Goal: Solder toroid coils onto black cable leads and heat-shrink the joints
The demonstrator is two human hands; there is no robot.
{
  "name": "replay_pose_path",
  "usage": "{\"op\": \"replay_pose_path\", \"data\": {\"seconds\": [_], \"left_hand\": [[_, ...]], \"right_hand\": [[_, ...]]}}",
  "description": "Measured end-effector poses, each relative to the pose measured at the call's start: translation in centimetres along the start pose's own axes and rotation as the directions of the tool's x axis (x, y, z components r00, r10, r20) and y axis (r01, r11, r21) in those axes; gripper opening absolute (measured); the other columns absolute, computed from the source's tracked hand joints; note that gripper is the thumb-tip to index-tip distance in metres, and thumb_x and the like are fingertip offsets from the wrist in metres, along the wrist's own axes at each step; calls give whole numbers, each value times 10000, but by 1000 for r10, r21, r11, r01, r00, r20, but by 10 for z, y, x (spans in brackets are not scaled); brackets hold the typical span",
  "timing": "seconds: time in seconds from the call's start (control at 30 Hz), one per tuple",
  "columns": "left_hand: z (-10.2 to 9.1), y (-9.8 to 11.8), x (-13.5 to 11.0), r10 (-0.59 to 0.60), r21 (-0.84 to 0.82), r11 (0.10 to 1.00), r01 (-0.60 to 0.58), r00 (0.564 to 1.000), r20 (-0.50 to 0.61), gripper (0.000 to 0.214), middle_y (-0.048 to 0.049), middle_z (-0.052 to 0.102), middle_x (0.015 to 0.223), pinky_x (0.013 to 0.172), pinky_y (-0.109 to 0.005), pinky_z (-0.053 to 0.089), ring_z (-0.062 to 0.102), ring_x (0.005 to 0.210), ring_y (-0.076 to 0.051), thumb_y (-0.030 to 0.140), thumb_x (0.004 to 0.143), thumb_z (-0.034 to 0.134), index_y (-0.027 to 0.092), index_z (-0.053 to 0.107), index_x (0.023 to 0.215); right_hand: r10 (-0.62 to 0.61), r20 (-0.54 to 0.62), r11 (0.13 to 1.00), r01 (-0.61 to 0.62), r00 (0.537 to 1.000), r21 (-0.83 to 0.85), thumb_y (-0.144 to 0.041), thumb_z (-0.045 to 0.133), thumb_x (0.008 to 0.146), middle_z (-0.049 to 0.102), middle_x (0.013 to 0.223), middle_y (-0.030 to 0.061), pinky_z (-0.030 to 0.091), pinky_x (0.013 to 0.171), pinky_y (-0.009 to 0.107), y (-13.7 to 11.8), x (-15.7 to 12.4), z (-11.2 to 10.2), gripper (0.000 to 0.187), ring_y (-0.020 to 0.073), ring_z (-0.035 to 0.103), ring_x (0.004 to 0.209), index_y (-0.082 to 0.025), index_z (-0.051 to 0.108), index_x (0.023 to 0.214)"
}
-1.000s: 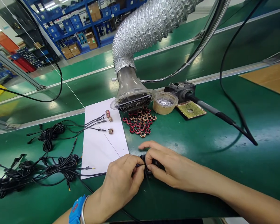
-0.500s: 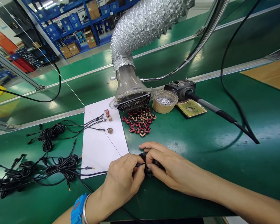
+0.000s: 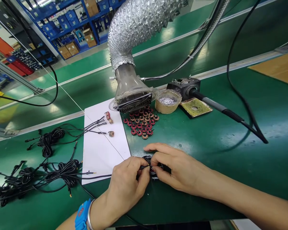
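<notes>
The left hand [image 3: 128, 179] has thumb and forefinger closed on a black cable [image 3: 143, 167], pinching it just behind its thin end; the right hand [image 3: 175, 163] has its thumb and fingertip together right beside that end, over a dark round part [image 3: 148, 158], though whether it nips the wire or only steadies the part I cannot tell. Both things are about midway along the bench [image 3: 266, 166], near its front edge. The cable should be light and bendy with some spring in its jacket, so the jacket close to the tip is the place to hold; the fine end probably splays or kinks if squeezed. The dark part, mostly hidden, looks hard and may slide on the smooth top, so it is best held by its rim. Beside the left hand is a white sheet [image 3: 98, 163], with cable bundles [image 3: 64, 172] towards the bench's left end; wound rings [image 3: 145, 123] lie beyond the hands, and a soldering iron [image 3: 213, 104] rests nearer the back edge.
</notes>
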State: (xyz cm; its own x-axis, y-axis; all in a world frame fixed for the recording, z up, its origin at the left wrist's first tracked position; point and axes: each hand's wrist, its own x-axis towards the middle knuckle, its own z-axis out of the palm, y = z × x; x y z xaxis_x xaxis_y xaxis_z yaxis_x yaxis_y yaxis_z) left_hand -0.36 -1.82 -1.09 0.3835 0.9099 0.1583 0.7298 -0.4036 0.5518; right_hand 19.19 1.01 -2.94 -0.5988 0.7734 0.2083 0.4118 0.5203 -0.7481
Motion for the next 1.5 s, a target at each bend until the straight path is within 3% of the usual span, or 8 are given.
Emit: {"op": "replay_pose_path", "data": {"seconds": [0.23, 0.47, 0.63, 1.17, 1.37, 1.5], "left_hand": [[-1, 1, 0, 67, 97, 993, -66, 998, -6, 81, 10, 653, 736, 583, -244, 463, 617, 630, -138, 175, 884, 523, 205, 595, 904], [0, 3, 1, -9, 45, 999, 9, 1000, 3, 76, 19, 666, 753, 574, -223, 469, 620, 631, -121, 169, 878, 532, 207, 592, 902], [1, 2, 1, -33, 14, 999, 33, 999, 17, 75, 16, 669, 761, 573, -210, 475, 621, 633, -113, 181, 880, 536, 204, 601, 909], [-3, 2, 1, 78, 89, 993, -77, 997, -8, 79, 9, 662, 735, 570, -229, 466, 617, 628, -130, 171, 881, 540, 197, 607, 913], [-7, 2, 4, 24, 36, 999, -26, 999, 47, 103, 3, 664, 768, 587, -219, 470, 617, 654, -123, 154, 880, 540, 198, 612, 938], [-10, 3, 5, 35, 10, 999, -36, 997, 65, 102, 3, 667, 765, 597, -218, 473, 613, 645, -116, 155, 879, 548, 195, 631, 924]], "right_hand": [[17, -10, 999, -18, 1000, -41, -113, 460, 872, 546, 1216, 107, 484, 956, 368, -1, -3, 7, 89, 216, 512, 1204, -176, 490, 818], [-88, 30, 996, 88, 996, 0, -130, 428, 912, 569, 1120, 113, 481, 950, 329, 0, 4, -2, 108, 197, 525, 1163, -168, 491, 833], [-77, 56, 997, 75, 995, 29, -120, 457, 907, 577, 1118, 98, 476, 931, 307, 1, 6, -9, 121, 182, 550, 1110, -166, 506, 806], [-96, -23, 993, 94, 995, -64, -147, 417, 912, 570, 1141, 147, 515, 915, 358, -2, 3, -1, 125, 228, 572, 1120, -153, 517, 836], [-69, -38, 997, 68, 997, -19, -130, 484, 868, 612, 1027, 111, 509, 904, 340, -1, 5, -5, 111, 215, 572, 1105, -165, 554, 789], [-95, -32, 996, 94, 995, -3, -127, 473, 883, 601, 1061, 110, 495, 933, 352, 0, 5, -2, 123, 210, 557, 1109, -166, 561, 806]]}}
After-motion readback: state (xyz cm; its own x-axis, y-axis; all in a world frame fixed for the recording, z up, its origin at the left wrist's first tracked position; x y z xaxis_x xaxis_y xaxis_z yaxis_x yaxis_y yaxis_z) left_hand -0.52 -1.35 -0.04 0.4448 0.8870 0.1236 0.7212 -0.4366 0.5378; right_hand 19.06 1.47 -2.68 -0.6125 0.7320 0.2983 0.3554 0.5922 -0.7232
